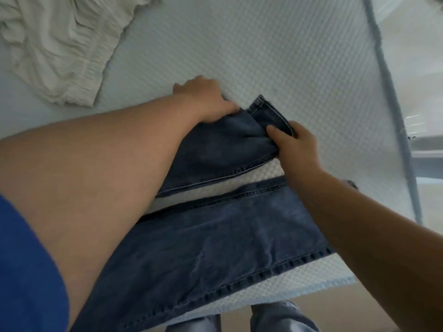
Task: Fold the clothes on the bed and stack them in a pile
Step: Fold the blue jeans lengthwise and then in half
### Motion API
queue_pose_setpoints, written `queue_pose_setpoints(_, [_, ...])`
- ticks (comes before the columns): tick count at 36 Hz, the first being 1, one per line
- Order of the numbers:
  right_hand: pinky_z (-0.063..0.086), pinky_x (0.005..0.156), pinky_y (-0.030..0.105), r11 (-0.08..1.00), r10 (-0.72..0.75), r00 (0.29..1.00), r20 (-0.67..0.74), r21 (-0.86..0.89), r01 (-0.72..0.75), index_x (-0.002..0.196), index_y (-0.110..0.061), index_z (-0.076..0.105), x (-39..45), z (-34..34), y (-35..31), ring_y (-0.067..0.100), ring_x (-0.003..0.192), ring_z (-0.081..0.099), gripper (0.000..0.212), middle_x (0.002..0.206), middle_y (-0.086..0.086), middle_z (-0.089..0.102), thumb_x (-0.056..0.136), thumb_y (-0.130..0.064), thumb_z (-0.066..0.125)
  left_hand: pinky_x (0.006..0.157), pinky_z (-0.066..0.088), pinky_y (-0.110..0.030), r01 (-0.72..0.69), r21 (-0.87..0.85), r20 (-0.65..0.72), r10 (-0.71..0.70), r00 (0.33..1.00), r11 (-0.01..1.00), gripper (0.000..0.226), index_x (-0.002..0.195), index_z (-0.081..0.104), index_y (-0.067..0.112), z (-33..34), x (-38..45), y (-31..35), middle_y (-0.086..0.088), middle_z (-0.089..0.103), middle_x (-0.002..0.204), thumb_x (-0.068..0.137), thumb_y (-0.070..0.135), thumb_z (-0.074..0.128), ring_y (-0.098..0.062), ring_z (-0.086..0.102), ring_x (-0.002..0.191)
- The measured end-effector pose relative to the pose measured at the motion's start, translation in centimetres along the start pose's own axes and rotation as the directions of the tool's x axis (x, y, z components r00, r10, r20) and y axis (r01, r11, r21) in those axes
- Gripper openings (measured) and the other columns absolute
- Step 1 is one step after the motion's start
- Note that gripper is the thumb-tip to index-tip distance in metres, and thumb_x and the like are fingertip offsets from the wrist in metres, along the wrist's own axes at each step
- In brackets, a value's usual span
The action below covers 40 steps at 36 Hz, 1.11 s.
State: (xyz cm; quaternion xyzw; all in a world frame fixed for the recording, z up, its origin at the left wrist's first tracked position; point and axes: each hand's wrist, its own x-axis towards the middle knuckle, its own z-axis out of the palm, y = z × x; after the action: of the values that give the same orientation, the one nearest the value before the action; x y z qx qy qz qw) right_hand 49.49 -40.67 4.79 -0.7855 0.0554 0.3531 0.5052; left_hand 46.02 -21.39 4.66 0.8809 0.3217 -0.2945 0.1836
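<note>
White textured bed [275, 56]: jeans [215, 248] are gripped at the far end by left hand [203, 101] and right hand [294, 144]. Risk judged: bunched denim folded unevenly.

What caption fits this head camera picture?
Both hands, left and right, grip jeans on a bed.

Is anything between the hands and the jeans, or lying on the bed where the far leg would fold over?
Nothing visible. Both the left hand and the right hand already grip the jeans at the far leg's end. The near leg lies flat and bare. The white garment lies apart, at the bed's far left.
</note>
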Motion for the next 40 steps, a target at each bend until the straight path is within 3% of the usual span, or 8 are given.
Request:
queue_pose_setpoints(6, [0.045, 0.055, 0.030, 0.909, 0.151, 0.987, -0.064, 0.402, -0.113, 0.060, -0.020, 0.056, -2.0, -3.3, 1.4, 0.016, 0.059, 0.053, 0.028, 0.058, -0.002, 0.057, 0.081, -0.003, 0.061, 0.101, 0.031, -0.045, 0.093, -0.119, 0.379, -0.041, 0.924, 0.989, 0.105, 0.136, 0.046, 0.021, -2.4, 0.0, 3.0, -0.006, 0.039, 0.146, 0.056, 0.090, 0.046, -0.030, 0.039, 0.129])
queue_pose_setpoints(9, [0.045, 0.057, 0.030, 0.850, 0.168, 0.984, -0.067, 0.515, -0.110, 0.064, -0.018, 0.051, -1.7, -4.2, 0.6, 0.014, 0.059, 0.051, 0.026, 0.059, -0.001, 0.054, 0.082, 0.000, 0.056, 0.086, 0.044, -0.038, 0.027, -0.112, 0.436, 0.025, 0.900, 0.993, 0.076, 0.086, 0.065, 0.025, -2.9, 0.2, 3.9, 0.006, 0.063, 0.102, 0.040, 0.085, 0.058, -0.020, 0.059, 0.096])
queue_pose_setpoints(16, [0.049, 0.067, 0.031, 0.913, 0.087, 0.977, -0.197, 0.407, 0.001, 0.074, -0.024, 0.056, -1.0, -7.2, -0.4, 0.015, 0.070, 0.056, 0.017, 0.068, -0.005, 0.058, 0.065, -0.010, 0.056, 0.053, 0.049, -0.014, -0.092, -0.701, 0.105, 0.229, 0.968, 0.707, 0.012, 0.068, 0.071, 0.026, -4.7, 1.2, 5.9, 0.013, 0.070, 0.066, 0.067, 0.033, 0.081, 0.001, 0.066, 0.062])
queue_pose_setpoints(22, [0.056, 0.072, 0.028, 0.855, 0.156, 0.986, -0.052, 0.507, -0.109, 0.090, -0.012, 0.064, 0.5, -9.2, 0.0, 0.016, 0.080, 0.068, 0.023, 0.085, 0.003, 0.071, 0.084, 0.007, 0.054, 0.080, 0.042, -0.025, -0.081, -0.432, 0.217, 0.191, 0.957, 0.898, 0.049, 0.116, 0.064, 0.023, -4.2, 2.5, 7.3, 0.012, 0.061, 0.100, 0.070, 0.033, 0.078, -0.009, 0.058, 0.091])
queue_pose_setpoints(26, [0.056, 0.069, 0.027, 0.877, 0.105, 0.987, -0.124, 0.479, -0.033, 0.082, -0.022, 0.069, 1.6, -10.8, 0.9, 0.015, 0.081, 0.070, 0.030, 0.085, -0.003, 0.074, 0.082, 0.006, 0.058, 0.070, 0.037, -0.010, -0.281, -0.373, -0.110, 0.258, 0.960, 0.885, 0.029, 0.109, 0.069, 0.022, -3.5, 3.1, 8.6, 0.012, 0.063, 0.092, 0.080, 0.028, 0.069, 0.002, 0.054, 0.078])
queue_pose_setpoints(33, [0.051, 0.058, 0.026, 0.981, 0.162, 0.964, -0.213, 0.144, -0.133, 0.080, -0.020, 0.056, 3.9, -11.6, 3.4, 0.009, 0.061, 0.066, 0.014, 0.071, 0.000, 0.068, 0.084, -0.010, 0.065, 0.095, 0.034, -0.034, -0.254, -0.156, -0.398, 0.175, 0.901, 0.955, 0.038, 0.120, 0.060, 0.030, 1.1, 3.6, 8.5, 0.000, 0.056, 0.120, 0.084, 0.040, 0.061, -0.020, 0.046, 0.117])
queue_pose_setpoints(37, [0.047, 0.085, 0.034, 0.938, -0.062, 0.944, -0.323, -0.342, -0.055, 0.117, -0.027, 0.049, 2.7, -11.4, 3.6, 0.015, 0.100, 0.058, 0.044, 0.110, -0.007, 0.057, 0.077, -0.033, 0.064, 0.095, 0.030, -0.034, -0.312, -0.146, -0.512, 0.198, 0.836, 0.939, 0.050, 0.128, 0.054, 0.021, 3.2, 0.6, 8.9, -0.006, 0.051, 0.123, 0.081, 0.034, 0.059, -0.027, 0.040, 0.120])
queue_pose_setpoints(40, [0.032, 0.103, 0.034, 0.799, -0.360, 0.926, -0.113, -0.549, 0.244, 0.133, -0.024, 0.042, 0.3, -10.3, 3.0, 0.017, 0.126, 0.035, 0.057, 0.134, -0.004, 0.037, 0.079, -0.034, 0.058, 0.091, 0.035, -0.038, -0.370, -0.242, -0.532, 0.196, 0.824, 0.897, 0.034, 0.112, 0.067, 0.013, 5.2, -3.6, 8.3, -0.010, 0.059, 0.112, 0.079, 0.023, 0.062, -0.030, 0.050, 0.111])
